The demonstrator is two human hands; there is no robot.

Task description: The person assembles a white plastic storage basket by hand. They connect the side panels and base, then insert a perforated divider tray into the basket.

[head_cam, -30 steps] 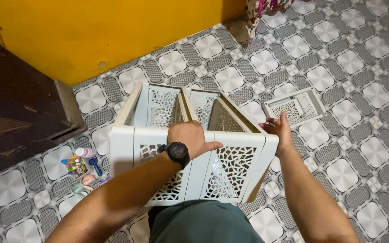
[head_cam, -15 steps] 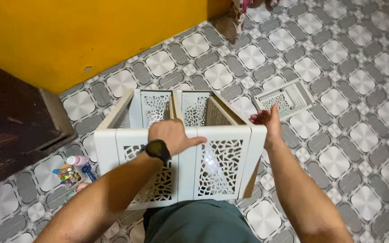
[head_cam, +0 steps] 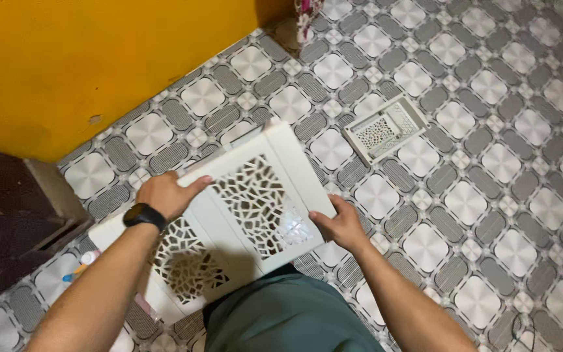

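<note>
A white plastic box with lattice cut-out panels (head_cam: 249, 195) lies tipped on the tiled floor in front of me, one patterned side facing up. My left hand (head_cam: 167, 194), with a black watch on the wrist, rests flat on the upper left of that side. My right hand (head_cam: 340, 225) grips the box's lower right corner. The box's inside is hidden from view.
A smaller white lattice tray (head_cam: 386, 127) lies on the grey and white patterned floor tiles (head_cam: 490, 195) to the upper right. A yellow wall (head_cam: 99, 58) runs along the top left. Dark wooden furniture (head_cam: 1, 221) stands at the left, with small colourful items (head_cam: 79, 267) beside it.
The box stood with its open top up and dividers showing; now it is tipped over with a lattice side up. My right hand moved from the right edge to the lower right corner.
</note>
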